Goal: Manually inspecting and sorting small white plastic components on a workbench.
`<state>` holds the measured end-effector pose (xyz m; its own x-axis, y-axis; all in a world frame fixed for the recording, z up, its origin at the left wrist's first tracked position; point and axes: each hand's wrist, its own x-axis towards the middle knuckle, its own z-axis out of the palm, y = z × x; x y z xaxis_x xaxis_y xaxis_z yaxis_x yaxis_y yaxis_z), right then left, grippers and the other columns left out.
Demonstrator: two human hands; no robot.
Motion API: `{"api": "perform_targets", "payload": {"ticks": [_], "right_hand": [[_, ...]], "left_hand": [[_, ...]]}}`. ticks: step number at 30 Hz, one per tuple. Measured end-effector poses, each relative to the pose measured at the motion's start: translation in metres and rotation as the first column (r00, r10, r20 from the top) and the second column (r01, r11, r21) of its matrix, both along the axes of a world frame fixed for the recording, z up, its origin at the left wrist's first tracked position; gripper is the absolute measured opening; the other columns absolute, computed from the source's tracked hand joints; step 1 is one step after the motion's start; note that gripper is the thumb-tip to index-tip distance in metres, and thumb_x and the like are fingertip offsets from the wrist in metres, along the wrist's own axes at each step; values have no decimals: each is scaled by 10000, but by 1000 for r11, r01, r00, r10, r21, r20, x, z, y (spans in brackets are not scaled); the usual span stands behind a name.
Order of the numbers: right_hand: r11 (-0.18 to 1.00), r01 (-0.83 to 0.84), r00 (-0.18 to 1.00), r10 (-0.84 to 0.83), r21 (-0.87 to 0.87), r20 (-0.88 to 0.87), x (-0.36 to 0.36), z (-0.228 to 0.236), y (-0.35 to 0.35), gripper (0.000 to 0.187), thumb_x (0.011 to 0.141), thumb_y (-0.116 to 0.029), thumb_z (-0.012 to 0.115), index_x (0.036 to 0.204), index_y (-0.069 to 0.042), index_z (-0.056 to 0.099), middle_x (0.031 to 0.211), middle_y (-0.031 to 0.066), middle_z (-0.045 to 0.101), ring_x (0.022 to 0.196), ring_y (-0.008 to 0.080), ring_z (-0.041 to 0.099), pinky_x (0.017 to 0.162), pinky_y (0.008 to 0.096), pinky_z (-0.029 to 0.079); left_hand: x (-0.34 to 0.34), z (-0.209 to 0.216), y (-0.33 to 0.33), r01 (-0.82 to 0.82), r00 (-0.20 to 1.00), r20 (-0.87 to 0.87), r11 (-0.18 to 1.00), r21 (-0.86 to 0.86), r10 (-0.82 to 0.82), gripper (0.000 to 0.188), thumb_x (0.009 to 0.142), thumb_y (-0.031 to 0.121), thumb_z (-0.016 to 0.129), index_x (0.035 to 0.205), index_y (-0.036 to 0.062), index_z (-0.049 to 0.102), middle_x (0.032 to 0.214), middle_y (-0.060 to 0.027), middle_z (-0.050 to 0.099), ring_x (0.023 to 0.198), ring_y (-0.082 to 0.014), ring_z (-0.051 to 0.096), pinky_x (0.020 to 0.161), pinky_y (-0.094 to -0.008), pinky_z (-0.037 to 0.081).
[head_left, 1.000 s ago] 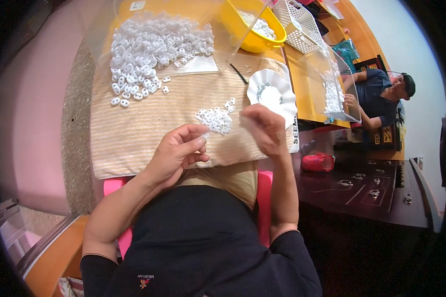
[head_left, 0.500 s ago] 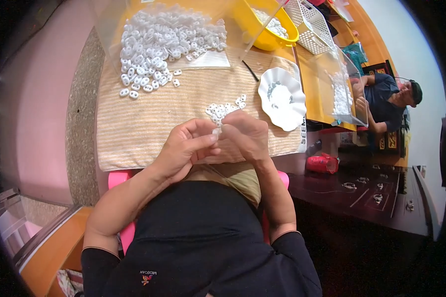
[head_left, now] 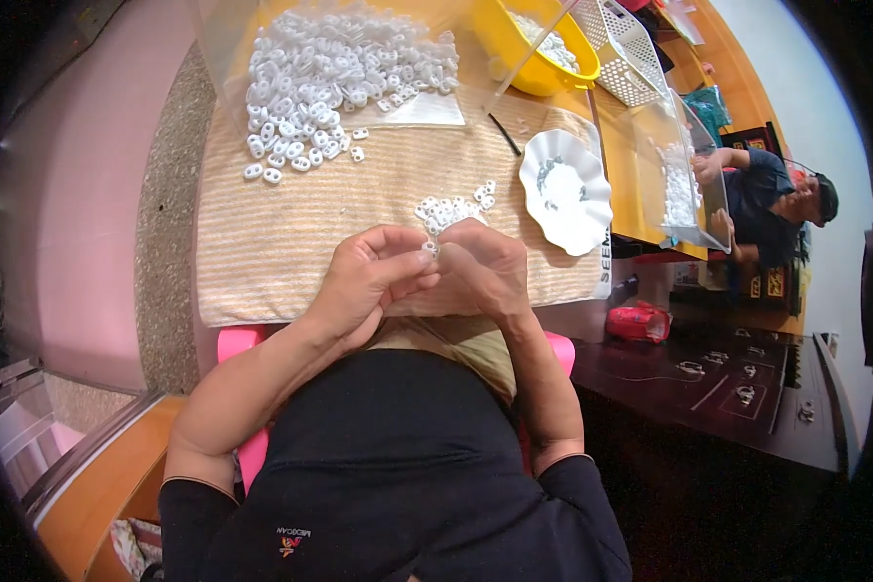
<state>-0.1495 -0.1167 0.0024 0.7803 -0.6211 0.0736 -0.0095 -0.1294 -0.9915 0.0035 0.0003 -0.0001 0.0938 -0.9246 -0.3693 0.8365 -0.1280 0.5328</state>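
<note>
My left hand (head_left: pixel 373 281) pinches a small white plastic piece with two holes (head_left: pixel 431 248) between thumb and fingers. My right hand (head_left: pixel 485 264) is closed against it, fingertips meeting the piece; whatever small part those fingers hold is hidden. Just beyond my hands, a small pile of similar white two-hole pieces (head_left: pixel 446 212) lies on a striped beige towel (head_left: pixel 281 233). To the right sits a white wavy-rimmed dish (head_left: pixel 587 218) with small grey bits in it.
A clear bin (head_left: pixel 422 112) spills a large heap of white two-hole pieces (head_left: pixel 344 63) at the far left. A thin black stick (head_left: pixel 504 134) lies beside the dish. Behind are a yellow basket (head_left: pixel 514 73) and a white perforated basket (head_left: pixel 626 58). A co-worker (head_left: pixel 776 199) sits at right by another clear bin (head_left: pixel 694 233).
The whole view has shifted slightly, so the table things sit a little further right. My hands stay together, and the pinched piece shows more plainly between the fingertips.
</note>
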Motion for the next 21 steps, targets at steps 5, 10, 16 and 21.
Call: {"api": "perform_targets", "payload": {"ticks": [5,10,16,21], "right_hand": [[999,21,999,-20,24,-47,0,1,1,101,890,-32,640,960,40,653,903,58,639,805,102,608,706,223,491],[1000,13,998,-13,5,-58,0,0,1,97,889,-44,640,941,36,656,898,52,641,818,102,600,722,228,481],[997,32,997,-27,67,-79,0,0,2,101,893,-54,637,934,37,654,896,47,639,822,97,592,730,226,476],[997,11,998,-6,78,-61,0,0,3,94,895,-45,631,938,36,653,894,46,638,823,96,590,734,222,475]], "left_hand": [[-1,5,0,-20,1000,-18,999,24,21,152,861,2,650,1006,-2,603,937,-84,661,812,-147,654,768,-258,563],[1,4,1,-23,999,-31,999,22,24,146,863,9,651,1000,-5,604,930,-85,659,809,-149,652,766,-258,559],[1,5,0,-25,1000,-19,999,34,25,147,863,25,657,997,-4,603,923,-85,658,810,-151,650,764,-261,550],[1,5,1,-24,1000,-10,999,28,24,159,857,22,664,1000,0,600,921,-82,659,803,-146,648,759,-257,550]]}}
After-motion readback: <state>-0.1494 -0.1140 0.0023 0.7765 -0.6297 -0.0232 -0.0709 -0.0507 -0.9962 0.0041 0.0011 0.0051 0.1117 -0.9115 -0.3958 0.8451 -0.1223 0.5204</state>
